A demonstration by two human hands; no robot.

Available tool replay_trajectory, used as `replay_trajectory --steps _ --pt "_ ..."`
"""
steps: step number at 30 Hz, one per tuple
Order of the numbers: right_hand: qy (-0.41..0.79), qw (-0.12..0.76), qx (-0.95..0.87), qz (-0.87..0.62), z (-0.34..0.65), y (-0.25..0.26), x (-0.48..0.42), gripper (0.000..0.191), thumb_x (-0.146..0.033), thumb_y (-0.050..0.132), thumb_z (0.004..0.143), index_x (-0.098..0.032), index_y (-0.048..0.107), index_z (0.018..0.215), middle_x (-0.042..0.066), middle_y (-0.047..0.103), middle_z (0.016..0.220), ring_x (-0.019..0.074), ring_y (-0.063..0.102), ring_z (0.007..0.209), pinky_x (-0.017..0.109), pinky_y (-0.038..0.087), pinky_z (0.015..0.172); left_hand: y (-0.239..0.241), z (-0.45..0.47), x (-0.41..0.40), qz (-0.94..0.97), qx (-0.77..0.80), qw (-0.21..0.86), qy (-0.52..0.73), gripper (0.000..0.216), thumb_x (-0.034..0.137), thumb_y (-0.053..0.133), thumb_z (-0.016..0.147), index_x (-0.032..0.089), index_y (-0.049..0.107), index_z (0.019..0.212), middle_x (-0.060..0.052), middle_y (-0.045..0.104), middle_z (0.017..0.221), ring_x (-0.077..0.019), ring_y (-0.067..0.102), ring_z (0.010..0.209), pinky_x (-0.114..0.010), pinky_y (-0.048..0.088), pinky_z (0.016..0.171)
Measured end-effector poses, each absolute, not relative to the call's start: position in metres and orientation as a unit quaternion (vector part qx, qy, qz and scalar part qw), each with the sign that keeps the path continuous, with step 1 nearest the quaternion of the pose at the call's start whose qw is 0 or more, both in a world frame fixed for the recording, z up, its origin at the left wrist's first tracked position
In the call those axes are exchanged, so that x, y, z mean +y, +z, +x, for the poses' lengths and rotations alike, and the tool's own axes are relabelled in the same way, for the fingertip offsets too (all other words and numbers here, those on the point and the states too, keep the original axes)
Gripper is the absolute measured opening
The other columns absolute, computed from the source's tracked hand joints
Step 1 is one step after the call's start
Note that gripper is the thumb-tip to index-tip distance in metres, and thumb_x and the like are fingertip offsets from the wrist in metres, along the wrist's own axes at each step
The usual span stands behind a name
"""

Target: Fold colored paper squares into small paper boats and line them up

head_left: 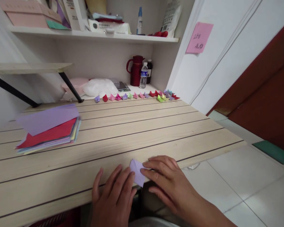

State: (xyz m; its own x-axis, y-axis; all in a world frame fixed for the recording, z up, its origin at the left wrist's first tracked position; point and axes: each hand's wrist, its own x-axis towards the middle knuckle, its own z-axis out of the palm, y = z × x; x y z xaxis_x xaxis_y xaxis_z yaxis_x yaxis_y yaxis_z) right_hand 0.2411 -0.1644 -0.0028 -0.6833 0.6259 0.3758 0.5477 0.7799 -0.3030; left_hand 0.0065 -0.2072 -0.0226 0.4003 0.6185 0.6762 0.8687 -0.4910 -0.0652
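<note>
A small light purple paper [137, 173], folded into a diamond shape with creases showing, lies at the front edge of the table. From the left, my left hand [115, 192] rests on the wood with its fingers spread, the index fingertip on the paper's left side. My right hand [168, 179] reaches in from the right. Its stretched fingertips touch the paper's right corner, while the thumb is apart from it, below. Neither hand wraps around the paper.
A stack of coloured paper sheets [52, 129] lies at the left. Several small folded paper boats [117, 97] line the back edge. Behind them stand a dark red jug [136, 71] and a water bottle [143, 75]. A low shelf [30, 67] with black legs stands at the back left.
</note>
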Motion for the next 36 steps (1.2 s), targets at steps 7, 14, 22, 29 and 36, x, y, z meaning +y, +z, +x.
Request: replay_trajectory --steps 7,14,22,29,36 --pt "0.094 0.261 -0.893 -0.355 0.231 0.0 -0.165 0.034 -0.029 0.06 0.096 -0.028 0.059 0.13 0.007 0.066 0.122 0.025 0.056 0.115 0.042 0.045 0.095 -0.024 0.004 -0.208 -0.808 -0.475 0.183 -0.297 0.029 0.03 0.063 0.089 0.025 0.068 0.117 0.004 0.077 0.114 -0.0166 0.069 0.107 -0.034 0.008 0.124" --pt "0.106 0.266 -0.893 -0.347 0.231 -0.002 -0.165 0.026 -0.03 0.06 0.097 -0.029 0.062 0.122 0.004 0.066 0.122 0.0235 0.055 0.115 0.04 0.043 0.096 -0.027 -0.001 -0.206 -0.818 -0.468 0.176 -0.285 0.037 0.024 0.066 0.085 0.029 0.065 0.122 0.008 0.076 0.115 -0.0145 0.067 0.11 -0.034 0.006 0.124" --pt "0.15 0.279 -0.869 -0.38 0.225 0.006 -0.168 0.026 -0.028 0.058 0.099 -0.028 0.062 0.124 0.005 0.067 0.119 0.0242 0.056 0.113 0.042 0.041 0.097 -0.025 0.003 -0.207 -0.808 -0.488 0.14 -0.299 0.032 0.026 0.066 0.086 0.029 0.064 0.118 0.007 0.076 0.112 -0.014 0.065 0.107 -0.032 0.014 0.119" --pt "0.193 0.259 -0.874 -0.363 0.228 0.012 -0.151 0.018 -0.031 0.062 0.097 -0.03 0.067 0.115 0.003 0.067 0.111 0.0231 0.056 0.106 0.04 0.041 0.091 -0.013 0.016 -0.203 -0.779 -0.522 0.111 -0.328 0.019 0.029 0.058 0.092 0.029 0.066 0.11 0.004 0.073 0.096 -0.0177 0.064 0.093 -0.037 0.031 0.102" --pt "0.203 0.245 -0.886 -0.338 0.232 0.012 -0.144 0.027 -0.038 0.069 0.092 -0.03 0.066 0.118 0.004 0.065 0.113 0.0233 0.056 0.106 0.041 0.04 0.091 -0.011 0.014 -0.199 -0.792 -0.505 0.108 -0.324 0.021 0.022 0.063 0.088 0.024 0.065 0.109 0.0 0.067 0.091 -0.0219 0.059 0.09 -0.041 0.037 0.093"
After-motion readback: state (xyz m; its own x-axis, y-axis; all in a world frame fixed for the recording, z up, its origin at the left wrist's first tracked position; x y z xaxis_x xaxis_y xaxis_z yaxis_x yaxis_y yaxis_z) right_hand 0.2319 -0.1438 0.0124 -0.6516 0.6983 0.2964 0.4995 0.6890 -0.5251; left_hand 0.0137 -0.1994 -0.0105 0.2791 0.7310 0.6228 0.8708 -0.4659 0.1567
